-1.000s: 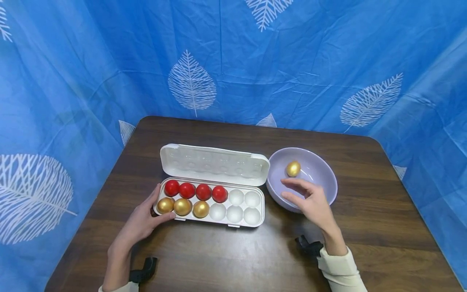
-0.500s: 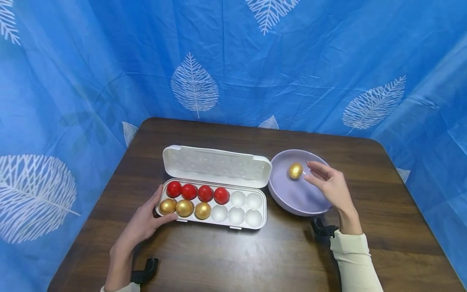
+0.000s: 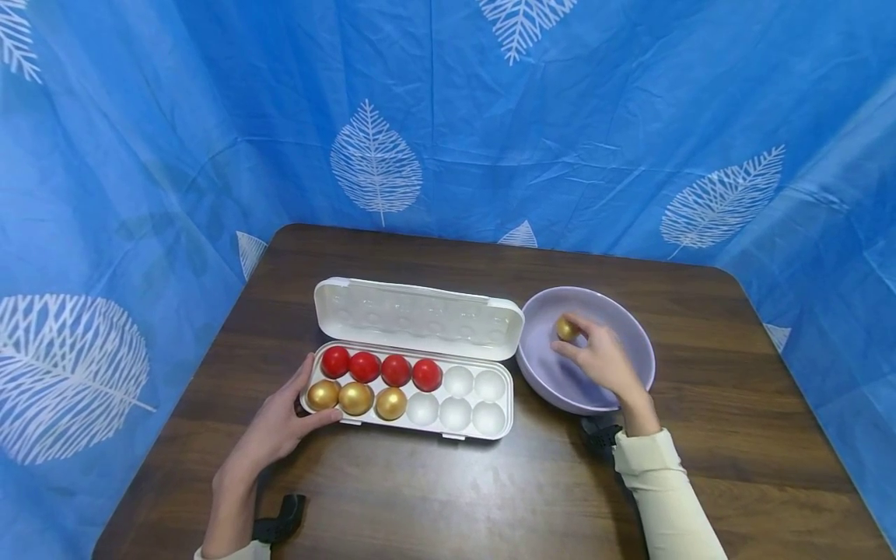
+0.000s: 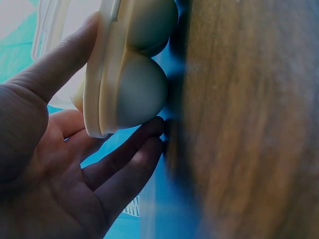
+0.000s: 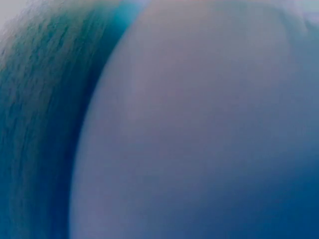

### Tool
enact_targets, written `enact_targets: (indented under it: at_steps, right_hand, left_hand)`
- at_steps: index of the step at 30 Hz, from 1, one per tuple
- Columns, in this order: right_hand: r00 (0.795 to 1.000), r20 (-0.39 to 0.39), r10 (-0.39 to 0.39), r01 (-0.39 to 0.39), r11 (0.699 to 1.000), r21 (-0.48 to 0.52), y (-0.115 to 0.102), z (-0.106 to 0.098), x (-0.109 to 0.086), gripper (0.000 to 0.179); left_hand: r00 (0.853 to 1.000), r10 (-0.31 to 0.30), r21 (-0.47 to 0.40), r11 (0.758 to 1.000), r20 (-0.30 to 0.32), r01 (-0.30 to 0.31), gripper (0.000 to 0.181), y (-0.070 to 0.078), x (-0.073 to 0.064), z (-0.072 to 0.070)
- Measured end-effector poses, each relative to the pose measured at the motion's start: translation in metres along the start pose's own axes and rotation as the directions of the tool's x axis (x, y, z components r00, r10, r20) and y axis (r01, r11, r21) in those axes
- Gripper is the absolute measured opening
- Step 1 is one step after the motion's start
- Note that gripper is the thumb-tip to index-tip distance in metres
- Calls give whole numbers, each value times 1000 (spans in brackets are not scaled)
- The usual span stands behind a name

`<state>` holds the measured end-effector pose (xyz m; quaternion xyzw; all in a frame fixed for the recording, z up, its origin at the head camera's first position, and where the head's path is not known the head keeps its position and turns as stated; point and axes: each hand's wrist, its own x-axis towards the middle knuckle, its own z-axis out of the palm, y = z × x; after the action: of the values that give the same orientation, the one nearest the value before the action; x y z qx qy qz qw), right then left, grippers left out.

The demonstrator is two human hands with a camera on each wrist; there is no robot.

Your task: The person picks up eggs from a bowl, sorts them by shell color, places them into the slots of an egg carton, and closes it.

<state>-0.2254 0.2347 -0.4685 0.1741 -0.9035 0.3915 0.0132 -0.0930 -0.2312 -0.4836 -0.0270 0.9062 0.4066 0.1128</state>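
Note:
A white egg carton [image 3: 434,424] lies with its lid [image 3: 420,317] folded back. Several red eggs [image 3: 396,370] sit in its back row, and three golden eggs [image 3: 390,404] in its front row, all toward the left. My left hand [image 3: 276,426] grips the carton's left end, thumb along the front edge; in the left wrist view, the fingers curve around the carton's end [image 4: 94,94]. My right hand [image 3: 603,362] reaches into a lavender bowl [image 3: 633,327] and pinches a golden egg [image 3: 565,330] between thumb and fingers. The bowl's wall [image 5: 189,124] fills the right wrist view.
A dark wooden table [image 3: 448,498] carries the carton and, right of it, the bowl, close to the lid's right end. Vacant cups [image 3: 455,414] line the carton's right end. A blue curtain [image 3: 462,117] with white leaf prints hangs behind and at the sides.
My right hand has moved over the bowl, first right, then back left and down onto the golden egg, taking hold of it. My left hand keeps its place at the carton.

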Motion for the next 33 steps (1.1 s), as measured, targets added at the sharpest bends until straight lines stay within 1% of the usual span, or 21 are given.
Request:
enact_targets:
  at_steps: [5,9,12,14,18,21,25,28,33]
  right_hand:
    - [996,-57,76,-78,996,-35,3,-2,1,40]
    - [988,-110,105,-114,990,-82,5,-4,1,37]
    - [984,-126,127,-140,985,-104,5,-6,1,36]
    - [982,-122,144,-158,982,-108,5,-7,1,36]
    - [980,-81,180,-189,976,-110,5,-7,0,44]
    - [982,-36,186,-189,975,-118,5,-7,-1,50]
    - [989,6,149,-147,982,-118,6,-6,-1,52]
    - [993,33,115,-111,988,-106,6,-3,-1,47]
    - [991,96,97,-85,988,-126,8,1,0,42]
  left_hand:
    - [1000,6,2,1000,0,-6,109,1,0,-1]
    - [1000,0,-1,1000,4,0,109,1,0,-1]
    - [1000,3,-1,1000,0,-3,109,1,0,0]
    - [1000,11,0,1000,-5,-11,109,0,0,0]
    - [1000,17,3,1000,-10,-17,109,-1,0,1]
    - [1000,10,2,1000,-6,-10,109,0,0,0]
    - [1000,-1,4,1000,0,1,110,0,0,1]
    - [1000,1,4,1000,-2,-1,110,0,0,1]
    - [1000,1,-7,1000,-3,-1,109,0,0,0]
